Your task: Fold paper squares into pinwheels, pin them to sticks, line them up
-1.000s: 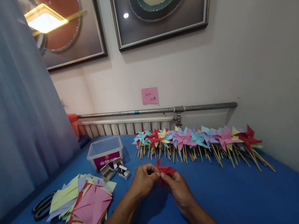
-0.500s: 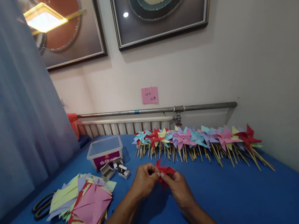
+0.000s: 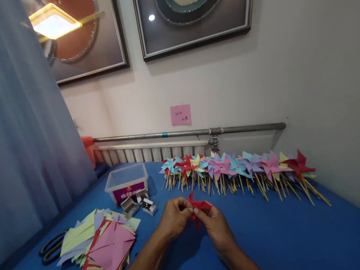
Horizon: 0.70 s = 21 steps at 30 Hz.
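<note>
Between my two hands, above the blue cloth, is a red paper pinwheel with its blades folded in. My left hand pinches it from the left, thumb and fingers closed near its centre. From the right, my right hand is closed on it too, thumb at the centre. Whether a pin or stick sits at the centre is hidden by my fingers. Beyond my hands lies a long row of finished paper pinwheels on thin sticks. To the left is a stack of cut paper squares, pink on top.
Small open boxes, one holding tiny metal pieces, stand before a clear plastic tub. Black-handled scissors lie partly under the paper at left. A blue curtain hangs at left; a pipe runs along the wall behind.
</note>
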Each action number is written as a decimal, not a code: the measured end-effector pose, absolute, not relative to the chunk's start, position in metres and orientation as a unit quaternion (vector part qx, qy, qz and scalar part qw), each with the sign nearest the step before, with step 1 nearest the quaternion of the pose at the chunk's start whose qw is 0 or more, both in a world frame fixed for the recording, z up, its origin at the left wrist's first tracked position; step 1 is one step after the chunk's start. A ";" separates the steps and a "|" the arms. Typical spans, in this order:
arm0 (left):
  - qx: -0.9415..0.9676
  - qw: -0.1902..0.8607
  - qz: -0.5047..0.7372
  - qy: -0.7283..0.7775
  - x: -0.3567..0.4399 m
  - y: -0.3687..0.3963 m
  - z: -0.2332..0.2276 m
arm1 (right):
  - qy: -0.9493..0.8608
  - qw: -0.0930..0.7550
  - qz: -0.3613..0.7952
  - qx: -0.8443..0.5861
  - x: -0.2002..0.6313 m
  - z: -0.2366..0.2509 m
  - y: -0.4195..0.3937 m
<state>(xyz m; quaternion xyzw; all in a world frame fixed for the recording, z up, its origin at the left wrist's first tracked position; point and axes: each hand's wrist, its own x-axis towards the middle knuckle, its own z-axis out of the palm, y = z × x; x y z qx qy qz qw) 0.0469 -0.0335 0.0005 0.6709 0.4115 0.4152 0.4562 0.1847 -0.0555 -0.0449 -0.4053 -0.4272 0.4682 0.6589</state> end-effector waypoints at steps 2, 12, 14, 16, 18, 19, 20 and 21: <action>0.671 0.456 0.415 0.411 0.047 -0.033 0.000 | -0.423 0.663 0.468 -0.404 0.185 -0.044 -0.056; 0.676 0.443 0.417 0.416 0.047 -0.031 -0.004 | -0.446 0.646 0.454 -0.422 0.186 -0.040 -0.060; 0.676 0.440 0.419 0.417 0.048 -0.032 -0.003 | -0.445 0.645 0.454 -0.425 0.186 -0.038 -0.061; 0.675 0.440 0.423 0.415 0.049 -0.032 -0.002 | -0.443 0.649 0.448 -0.427 0.187 -0.037 -0.061; 0.672 0.440 0.428 0.413 0.050 -0.033 -0.002 | -0.441 0.654 0.449 -0.420 0.187 -0.037 -0.061; 0.670 0.441 0.432 0.412 0.050 -0.032 -0.003 | -0.440 0.655 0.453 -0.414 0.187 -0.037 -0.060; 0.668 0.442 0.435 0.410 0.051 -0.032 -0.004 | -0.439 0.657 0.459 -0.406 0.187 -0.038 -0.059; 0.666 0.446 0.438 0.407 0.051 -0.032 -0.005 | -0.436 0.658 0.466 -0.400 0.187 -0.039 -0.059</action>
